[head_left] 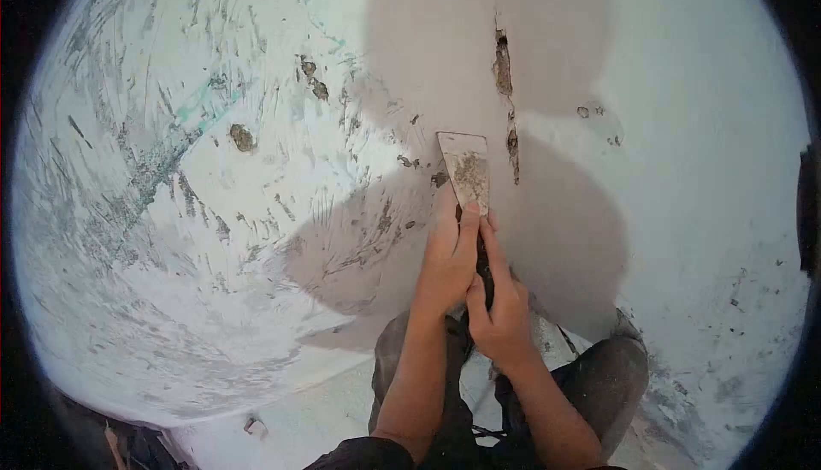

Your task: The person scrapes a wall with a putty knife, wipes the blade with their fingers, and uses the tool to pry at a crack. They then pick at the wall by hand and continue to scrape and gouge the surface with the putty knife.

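Note:
A putty knife (469,171) with a stained metal blade and dark handle points up at the wall (701,179), its wide edge overlapping the wall in this view. My left hand (451,256) is closed high on it, the thumb lying along the base of the blade. Lower down, my right hand (503,312) wraps round the dark handle. Just left of the blade, small dark chips mark the wall. To the upper right of the blade runs a vertical crack (503,72) with brown material showing inside.
Left of the knife, the wall surface is scraped and streaked, with a brown hole (243,137) and another gouge (315,78). My bent knees (611,376) are close below. A small fragment (255,425) lies on the floor, and dark items (128,444) sit at the lower left.

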Demonstrator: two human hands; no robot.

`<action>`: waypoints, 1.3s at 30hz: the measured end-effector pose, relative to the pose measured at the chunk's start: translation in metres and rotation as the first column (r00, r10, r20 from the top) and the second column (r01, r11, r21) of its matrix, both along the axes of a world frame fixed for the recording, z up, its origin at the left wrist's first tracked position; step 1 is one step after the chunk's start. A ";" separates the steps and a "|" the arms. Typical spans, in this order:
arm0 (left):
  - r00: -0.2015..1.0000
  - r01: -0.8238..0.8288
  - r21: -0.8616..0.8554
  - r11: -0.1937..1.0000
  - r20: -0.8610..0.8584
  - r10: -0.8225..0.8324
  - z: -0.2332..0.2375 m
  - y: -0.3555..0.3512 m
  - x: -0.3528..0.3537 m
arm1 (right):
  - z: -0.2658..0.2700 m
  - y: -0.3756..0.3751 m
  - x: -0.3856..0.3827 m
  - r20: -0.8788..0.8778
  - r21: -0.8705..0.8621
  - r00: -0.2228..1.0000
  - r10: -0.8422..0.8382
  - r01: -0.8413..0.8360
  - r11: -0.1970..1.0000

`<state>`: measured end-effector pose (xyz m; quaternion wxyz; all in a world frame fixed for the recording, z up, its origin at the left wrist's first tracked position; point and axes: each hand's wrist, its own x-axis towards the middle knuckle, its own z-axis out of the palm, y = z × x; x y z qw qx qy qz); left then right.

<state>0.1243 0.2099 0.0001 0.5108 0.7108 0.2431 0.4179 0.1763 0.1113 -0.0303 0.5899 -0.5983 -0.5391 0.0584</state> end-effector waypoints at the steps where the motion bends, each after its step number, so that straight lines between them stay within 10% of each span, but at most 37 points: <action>1: 0.999 -0.036 0.004 0.999 0.009 0.036 -0.001 -0.001 0.002 | -0.001 0.001 0.001 -0.003 -0.001 1.000 0.003 -0.003 1.000; 17: 0.997 -0.044 0.030 0.999 0.070 0.042 0.003 -0.006 0.012 | -0.002 0.003 -0.006 -0.276 0.232 0.949 0.153 -0.088 0.969; 39: 0.984 -0.069 -0.110 0.992 0.159 0.086 -0.010 0.004 0.008 | -0.002 0.002 -0.007 -0.306 0.089 0.927 0.217 -0.199 0.976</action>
